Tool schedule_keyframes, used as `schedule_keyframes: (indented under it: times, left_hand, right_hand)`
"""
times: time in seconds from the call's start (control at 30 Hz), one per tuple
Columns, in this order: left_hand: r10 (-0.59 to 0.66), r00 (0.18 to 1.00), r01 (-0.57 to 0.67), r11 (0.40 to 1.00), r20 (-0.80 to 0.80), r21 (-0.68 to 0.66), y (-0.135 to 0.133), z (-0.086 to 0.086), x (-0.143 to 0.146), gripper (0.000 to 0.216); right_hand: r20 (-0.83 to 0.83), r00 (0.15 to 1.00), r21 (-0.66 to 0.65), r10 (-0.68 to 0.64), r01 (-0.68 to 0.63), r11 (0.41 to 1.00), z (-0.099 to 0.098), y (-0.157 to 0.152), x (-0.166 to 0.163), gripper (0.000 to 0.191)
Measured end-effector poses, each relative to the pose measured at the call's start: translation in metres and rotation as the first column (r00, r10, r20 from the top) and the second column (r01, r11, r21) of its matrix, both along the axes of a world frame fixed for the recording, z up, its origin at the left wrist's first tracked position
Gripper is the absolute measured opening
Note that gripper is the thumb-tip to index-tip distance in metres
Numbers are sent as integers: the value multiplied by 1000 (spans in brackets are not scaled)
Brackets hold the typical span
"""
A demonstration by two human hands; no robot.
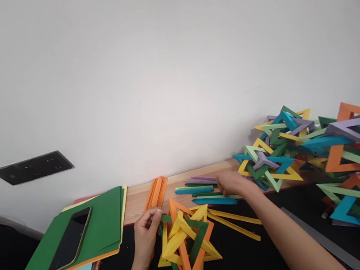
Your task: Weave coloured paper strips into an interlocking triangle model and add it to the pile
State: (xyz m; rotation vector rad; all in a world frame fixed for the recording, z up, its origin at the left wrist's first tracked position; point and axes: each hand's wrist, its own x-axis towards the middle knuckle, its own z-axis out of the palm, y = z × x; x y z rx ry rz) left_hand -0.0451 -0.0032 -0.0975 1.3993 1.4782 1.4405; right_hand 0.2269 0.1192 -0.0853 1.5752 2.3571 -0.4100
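My left hand [147,232] pinches a dark green strip at the left edge of a star-shaped paper model [184,237]. The model is woven from yellow, orange and green folded strips and rests over the black surface. My right hand [229,183] is curled, back toward me, over a group of folded paper strips [193,190] in purple, green and blue. Its fingertips are hidden, so what lies between them does not show. Two yellow strips [237,221] stretch out to the right of the model, and a bundle of orange strips [156,192] lies behind it.
Finished multicoloured paper stars [272,162] are heaped at the right. A phone [70,239] lies on a stack of coloured paper [110,221] at the left. A grey ruler-like strip [322,240] lies at the lower right. The white wall holds a black socket panel [32,168].
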Motion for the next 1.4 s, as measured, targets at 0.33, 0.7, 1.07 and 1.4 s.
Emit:
schedule_keyframes:
  times: [0.33,0.7,1.07,1.4]
  left_hand:
    - [-4,1000,4,1000,1,2,-1,-2,-2,26]
    - [1,1000,-1,1000,-8,13,-1,0,-1,26]
    - [-4,1000,4,1000,-4,16,-1,-1,-1,26]
    - [-4,1000,4,1000,-3,11,-1,0,-1,26]
  right_hand:
    - [-21,1000,69,7,-6,998,13,-5,-6,23]
    - [40,993,205,-109,98,974,-1,0,-16,27]
    - [-10,1000,174,5,-3,985,7,-6,-19,25]
    - [-43,998,206,46,-36,978,2,-16,-41,20]
